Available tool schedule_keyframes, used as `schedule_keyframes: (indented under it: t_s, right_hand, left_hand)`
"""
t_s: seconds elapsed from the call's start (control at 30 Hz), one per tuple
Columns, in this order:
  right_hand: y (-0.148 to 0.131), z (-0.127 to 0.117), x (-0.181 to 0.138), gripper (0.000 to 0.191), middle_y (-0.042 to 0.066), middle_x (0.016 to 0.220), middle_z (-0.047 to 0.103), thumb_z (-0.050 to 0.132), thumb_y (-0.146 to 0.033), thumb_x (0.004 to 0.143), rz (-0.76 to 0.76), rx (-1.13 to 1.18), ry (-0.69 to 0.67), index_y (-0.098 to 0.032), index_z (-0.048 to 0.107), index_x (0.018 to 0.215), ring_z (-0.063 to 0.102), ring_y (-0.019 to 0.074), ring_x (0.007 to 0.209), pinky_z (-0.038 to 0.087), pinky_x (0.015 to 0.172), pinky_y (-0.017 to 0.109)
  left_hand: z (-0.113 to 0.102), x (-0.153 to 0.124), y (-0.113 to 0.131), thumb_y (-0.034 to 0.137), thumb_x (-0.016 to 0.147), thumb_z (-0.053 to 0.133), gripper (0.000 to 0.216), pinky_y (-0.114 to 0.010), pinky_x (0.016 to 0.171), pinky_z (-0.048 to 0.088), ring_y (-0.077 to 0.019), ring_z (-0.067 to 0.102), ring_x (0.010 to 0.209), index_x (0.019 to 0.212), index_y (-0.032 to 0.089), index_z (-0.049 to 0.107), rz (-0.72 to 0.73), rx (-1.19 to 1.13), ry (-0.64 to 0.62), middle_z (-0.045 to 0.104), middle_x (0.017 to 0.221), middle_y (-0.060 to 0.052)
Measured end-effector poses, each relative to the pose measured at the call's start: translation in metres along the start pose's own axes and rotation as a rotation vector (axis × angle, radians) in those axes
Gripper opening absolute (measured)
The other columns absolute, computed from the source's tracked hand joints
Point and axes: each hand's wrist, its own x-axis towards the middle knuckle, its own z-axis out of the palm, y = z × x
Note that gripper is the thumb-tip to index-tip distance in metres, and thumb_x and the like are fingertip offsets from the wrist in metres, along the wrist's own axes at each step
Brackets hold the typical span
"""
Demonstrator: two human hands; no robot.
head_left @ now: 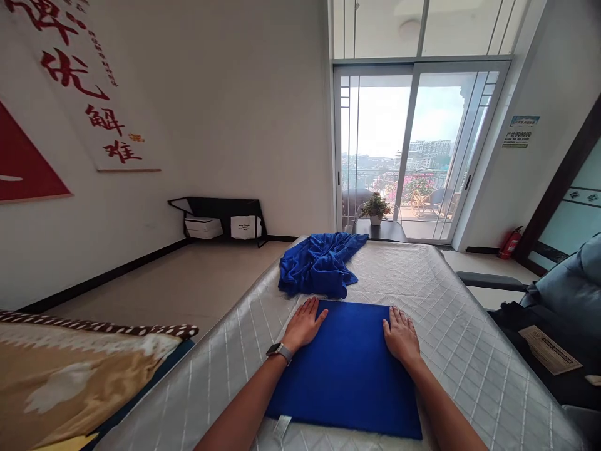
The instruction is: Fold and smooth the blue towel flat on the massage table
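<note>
Our left hand [303, 326], right hand [402, 335] flat, fingers straight, on smooth blue cloth [350, 376], ten and two o'clock; crumpled cloth [319, 266], eleven-thirty

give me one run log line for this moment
left hand: palm-down, flat cloth's far left corner | right hand: palm-down, far right corner | crumpled cloth: beyond, on quilted cover

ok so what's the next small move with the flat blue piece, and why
Probably slide the left hand and right hand along the side edges of the flat blue piece toward its near edge, smoothing lightly: both rest by its far corners, while the near edge, where a white tag sticks out, has neither hand on it.
</note>
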Motion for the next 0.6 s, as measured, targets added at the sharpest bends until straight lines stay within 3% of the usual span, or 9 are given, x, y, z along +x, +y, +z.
schedule_keyframes:
  t_s: [0.2,0.33,0.47,0.53,0.6]
  right_hand:
    - [0.000,0.002,0.001,0.067,0.007,0.169,0.021,0.021,-0.042,0.103,-0.001,0.011,-0.003,-0.011,0.022,0.162,0.016,0.0221,0.156,0.007,0.126,0.041]
    - [0.000,0.002,0.001,0.067,0.008,0.169,0.022,0.021,-0.041,0.103,0.000,0.026,0.005,-0.011,0.022,0.162,0.015,0.0225,0.156,0.007,0.126,0.042]
    - [0.001,0.002,0.001,0.066,0.008,0.169,0.023,0.021,-0.041,0.103,-0.004,0.028,0.011,-0.011,0.023,0.162,0.015,0.0223,0.156,0.008,0.126,0.042]
    - [0.001,0.003,0.001,0.066,0.009,0.168,0.024,0.022,-0.041,0.103,-0.009,0.021,0.015,-0.010,0.023,0.162,0.015,0.0225,0.156,0.007,0.126,0.042]
    - [0.002,0.004,0.002,0.066,0.010,0.168,0.024,0.024,-0.040,0.103,-0.016,0.007,0.023,-0.009,0.024,0.161,0.015,0.0229,0.157,0.008,0.126,0.042]
  left_hand:
    - [-0.006,0.000,0.004,0.066,0.101,0.014,0.084,-0.048,0.127,0.019,-0.0293,0.027,0.155,0.157,0.007,0.035,-0.003,0.044,-0.038,0.033,0.165,-0.018]
    - [-0.019,0.005,0.016,0.070,0.099,0.016,0.089,-0.052,0.125,0.020,-0.0356,0.034,0.151,0.153,0.004,0.042,-0.074,0.143,-0.022,0.044,0.158,-0.022]
    - [-0.023,0.000,0.068,0.073,0.097,0.013,0.097,-0.056,0.123,0.024,-0.0410,0.036,0.149,0.149,-0.003,0.045,-0.091,0.188,0.079,0.049,0.153,-0.027]
    - [-0.018,-0.013,0.106,0.070,0.099,0.010,0.096,-0.051,0.124,0.023,-0.0375,0.033,0.151,0.150,-0.004,0.043,0.033,0.170,0.128,0.046,0.155,-0.026]
    - [-0.008,-0.030,0.142,0.066,0.101,0.009,0.089,-0.046,0.126,0.023,-0.0313,0.030,0.153,0.154,0.000,0.039,0.235,0.103,0.097,0.041,0.160,-0.023]
